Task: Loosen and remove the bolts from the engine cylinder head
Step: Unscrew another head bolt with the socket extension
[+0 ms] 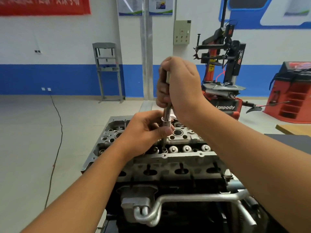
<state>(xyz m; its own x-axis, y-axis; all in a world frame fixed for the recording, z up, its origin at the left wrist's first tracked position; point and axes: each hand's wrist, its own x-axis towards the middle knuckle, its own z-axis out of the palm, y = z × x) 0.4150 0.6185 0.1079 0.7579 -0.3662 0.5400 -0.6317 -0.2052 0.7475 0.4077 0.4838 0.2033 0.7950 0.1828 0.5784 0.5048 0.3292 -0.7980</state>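
Bolts (173, 149) sit in a row along the near edge of the cylinder head (183, 158). Three round, shiny silver ones show clearly, side by side, to the right of the tool. Each has a flat washer-like rim and a darker middle. More may sit to the left, but the left hand hides that part.

The head is a long block of grey metal, bumpy and full of round holes, some big and some small. Its front face has four dark oval openings in a line. It sits on the darker engine, in the middle of the view, just below both hands.

A long socket tool (166, 115) stands upright over the head. It is a thin, smooth steel rod with a wider silver ring partway down. Its lower tip goes into a dark hole at the left end of the bolt row. Whether it is on a bolt there I cannot tell.

The right hand (178, 84) is wrapped tight around the top of the tool, fist closed. The left hand (146, 130) pinches the lower part of the rod, thumb and fingers closed on it just under the ring.

Below the head, a bent silver pipe (193, 198) runs across the dark engine front. It is smooth, round and curved like a hook at its left end.
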